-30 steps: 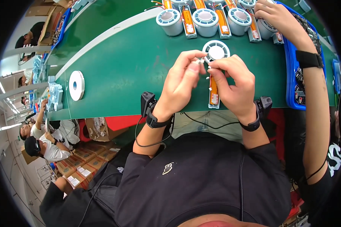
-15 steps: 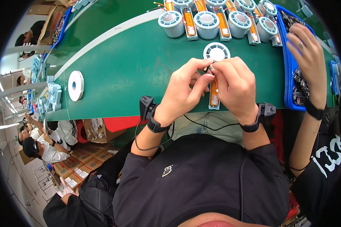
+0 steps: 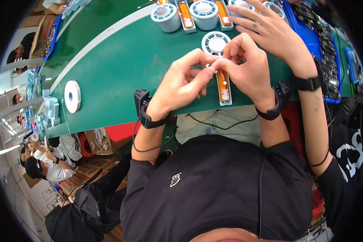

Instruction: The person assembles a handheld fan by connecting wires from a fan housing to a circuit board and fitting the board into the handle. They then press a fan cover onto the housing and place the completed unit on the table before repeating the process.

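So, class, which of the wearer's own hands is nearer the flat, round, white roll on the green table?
Left: the left hand is to the right of the white roll; the right hand is farther right, beyond it.

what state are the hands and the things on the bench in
left hand, fingers bent, grip unclear
right hand, fingers bent, grip unclear
orange strip, uncovered, in tray
front grille, facing up
cylinders, upright
white roll, wound
blue bin, open, dark parts inside
other person's hand, fingers spread
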Tool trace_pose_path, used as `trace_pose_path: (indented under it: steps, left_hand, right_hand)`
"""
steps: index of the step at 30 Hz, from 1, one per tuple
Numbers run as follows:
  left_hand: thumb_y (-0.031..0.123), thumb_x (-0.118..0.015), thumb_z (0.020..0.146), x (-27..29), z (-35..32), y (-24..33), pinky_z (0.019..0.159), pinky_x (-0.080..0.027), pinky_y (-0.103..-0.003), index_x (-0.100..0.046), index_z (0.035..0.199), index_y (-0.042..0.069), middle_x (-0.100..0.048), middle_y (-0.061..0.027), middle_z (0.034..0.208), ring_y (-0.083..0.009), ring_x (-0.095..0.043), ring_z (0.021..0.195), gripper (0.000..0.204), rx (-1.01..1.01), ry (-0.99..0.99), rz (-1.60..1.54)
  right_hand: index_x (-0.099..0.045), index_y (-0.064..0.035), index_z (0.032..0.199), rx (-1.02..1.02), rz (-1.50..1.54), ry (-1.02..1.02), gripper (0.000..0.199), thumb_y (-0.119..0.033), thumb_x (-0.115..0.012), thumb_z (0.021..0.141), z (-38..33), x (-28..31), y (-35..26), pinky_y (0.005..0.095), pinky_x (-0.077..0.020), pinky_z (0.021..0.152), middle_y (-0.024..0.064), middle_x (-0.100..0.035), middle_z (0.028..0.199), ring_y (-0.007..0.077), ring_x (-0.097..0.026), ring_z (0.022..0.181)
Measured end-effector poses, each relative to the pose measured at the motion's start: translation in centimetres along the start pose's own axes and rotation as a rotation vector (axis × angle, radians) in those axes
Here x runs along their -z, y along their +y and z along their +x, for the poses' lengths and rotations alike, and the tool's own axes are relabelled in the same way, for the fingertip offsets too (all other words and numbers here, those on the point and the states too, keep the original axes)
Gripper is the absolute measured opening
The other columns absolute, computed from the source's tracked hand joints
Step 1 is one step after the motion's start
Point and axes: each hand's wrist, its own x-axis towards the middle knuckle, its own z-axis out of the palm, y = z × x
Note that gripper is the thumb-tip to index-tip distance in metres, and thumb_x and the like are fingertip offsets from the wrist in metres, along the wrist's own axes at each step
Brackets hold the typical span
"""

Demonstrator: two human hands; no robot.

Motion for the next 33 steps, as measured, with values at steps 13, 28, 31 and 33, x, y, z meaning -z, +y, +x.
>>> trace_pose_path:
  steps: [13,28,31,33]
  left_hand:
    - [0.006,-0.069,0.096,-0.1,0.0,-1.4,0.055,-0.050,-0.024,-0.054,0.136,0.003,-0.069,-0.0081,0.089,-0.0106,-0.066,0.065,0.043,-0.106,0.281,0.047]
    - [-0.001,-0.084,0.073,-0.2,0.7,-2.1,0.075,-0.058,-0.033,-0.073,0.114,0.006,-0.071,-0.0105,0.104,-0.0249,-0.071,0.088,0.042,-0.587,0.397,0.654]
    - [-0.002,-0.085,0.073,-0.2,0.8,-2.8,0.075,-0.058,-0.032,-0.074,0.113,0.006,-0.071,-0.0103,0.104,-0.0244,-0.071,0.087,0.043,-0.582,0.397,0.576]
    - [-0.003,-0.085,0.072,-0.1,0.7,-3.0,0.075,-0.059,-0.032,-0.074,0.113,0.006,-0.071,-0.0103,0.103,-0.0241,-0.071,0.087,0.043,-0.580,0.396,0.539]
  right_hand:
    - [-0.072,-0.0003,0.112,0.179,-0.004,-0.032,0.029,0.011,-0.070,0.086,-2.6,0.9,-0.2,0.0260,-0.0544,0.065,0.0070,-0.065,0.087,0.0145,-0.064,0.072]
    - [-0.074,0.0013,0.101,0.225,-0.050,0.048,0.016,0.007,-0.072,0.086,-0.4,-0.7,0.4,0.0278,-0.0575,0.068,0.0125,-0.074,0.090,0.0205,-0.072,0.077]
    - [-0.073,0.0016,0.100,0.284,-0.057,0.018,0.016,0.008,-0.071,0.086,-0.3,-0.7,0.5,0.0286,-0.0575,0.068,0.0123,-0.074,0.089,0.0219,-0.073,0.078]
    - [-0.073,0.0018,0.098,0.292,-0.091,0.016,0.014,0.008,-0.070,0.086,-0.4,-0.6,0.5,0.0299,-0.0575,0.067,0.0130,-0.073,0.089,0.0235,-0.073,0.078]
